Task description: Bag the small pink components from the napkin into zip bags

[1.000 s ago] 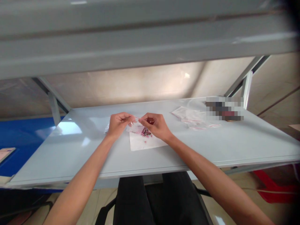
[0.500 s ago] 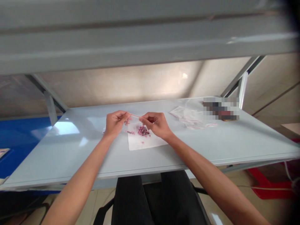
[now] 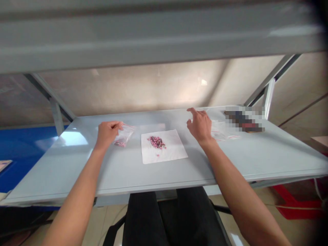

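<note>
My left hand (image 3: 109,132) pinches the top edge of a clear zip bag (image 3: 126,134) with a red line along its mouth. A few pink and dark pieces sit in the bag's bottom. To the right of the bag, a white sheet of paper (image 3: 169,153) carries a small pile of pink beads (image 3: 155,141) mixed with dark, shiny, longish pieces. My right hand (image 3: 200,124) is raised with thumb and forefinger apart, holding nothing. It is just left of several flat clear zip bags (image 3: 217,131), partly hiding them.
A blurred-out dark object (image 3: 244,121) lies at the table's back right. A grey metal beam (image 3: 164,44) crosses above the grey tabletop (image 3: 166,176), with slanted braces at both back corners. A blue surface (image 3: 23,147) adjoins at left; a red frame (image 3: 297,205) stands on the floor at right.
Both hands held the bag's mouth above the paper before. Now my right hand has let go and moved right to the flat bags, while my left hand has carried the bag left.
</note>
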Available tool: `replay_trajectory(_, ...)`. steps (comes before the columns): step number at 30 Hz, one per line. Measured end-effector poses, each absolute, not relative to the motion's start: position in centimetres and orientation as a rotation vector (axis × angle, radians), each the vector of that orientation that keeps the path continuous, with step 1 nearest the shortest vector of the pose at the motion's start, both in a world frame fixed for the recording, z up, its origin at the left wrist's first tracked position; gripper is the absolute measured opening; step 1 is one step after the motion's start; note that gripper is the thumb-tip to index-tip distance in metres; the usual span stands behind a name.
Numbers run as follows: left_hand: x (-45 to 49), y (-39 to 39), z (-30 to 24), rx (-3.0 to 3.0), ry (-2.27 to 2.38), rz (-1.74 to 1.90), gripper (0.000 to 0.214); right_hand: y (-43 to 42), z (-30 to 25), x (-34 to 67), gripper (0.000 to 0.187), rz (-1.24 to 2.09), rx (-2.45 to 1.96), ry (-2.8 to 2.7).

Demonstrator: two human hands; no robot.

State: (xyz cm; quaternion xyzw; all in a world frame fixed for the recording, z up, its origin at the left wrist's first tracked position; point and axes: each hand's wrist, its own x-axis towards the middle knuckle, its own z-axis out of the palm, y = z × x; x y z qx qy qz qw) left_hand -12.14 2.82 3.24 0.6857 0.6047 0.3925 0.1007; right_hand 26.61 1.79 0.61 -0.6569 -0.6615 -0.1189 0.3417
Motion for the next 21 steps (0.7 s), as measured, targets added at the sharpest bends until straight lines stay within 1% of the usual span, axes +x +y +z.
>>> replay_trajectory(2, -12.7, 3.1, 2.4, 2.158, 1.898, 1.134, 0.025, 1.8, 0.0, 27.1, 0.053, -0.359, -1.839, -1.776)
replay_trajectory(4, -13.2, 3.6, 1.6, 2.252, 1.959, 1.075, 0.025, 1.7, -0.6, 27.2, 0.057, -0.348, -1.958, -1.792)
replay_trajectory(7, -13.9, 4.2, 1.0, 2.283, 2.009, 1.04, 0.028, 2.0, -0.9, 27.4, 0.051, -0.284, -2.073, -1.751)
replay_trajectory(9, -13.8, 4.2, 1.2, 2.287, 2.054, 1.171, 0.036, 2.4, -0.6, 27.5, 0.043, -0.22, -2.043, -1.692)
replay_trajectory(11, -13.1, 3.6, 2.0, 2.298, 2.045, 1.367, 0.044, 2.6, -0.1, 27.4, 0.036, -0.15, -1.863, -1.644)
replay_trajectory(14, -10.2, 1.9, 4.0, 2.418, 1.785, 1.522, 0.037, 2.0, 1.2, 25.9, 0.023, 0.051, -1.364, -1.599)
replay_trajectory(15, -8.8, 1.2, 4.7, 2.504, 1.628, 1.507, 0.037, 1.5, 1.6, 25.0, 0.019, 0.172, -1.191, -1.592)
replay_trajectory(17, -5.6, 0.0, 6.0, 2.667, 1.298, 1.398, 0.044, 0.4, 2.1, 22.8, 0.017, 0.443, -0.943, -1.587)
replay_trajectory(18, -4.0, -0.4, 6.5, 2.712, 1.165, 1.329, 0.049, -0.1, 2.2, 21.8, 0.019, 0.561, -0.871, -1.579)
replay_trajectory(19, -2.6, -0.7, 6.9, 2.716, 1.069, 1.27, 0.048, -0.5, 2.2, 20.9, 0.023, 0.658, -0.826, -1.556)
replay_trajectory(21, -0.4, -0.7, 7.4, 2.625, 0.979, 1.165, 0.032, -0.9, 2.0, 19.7, 0.029, 0.787, -0.776, -1.496)
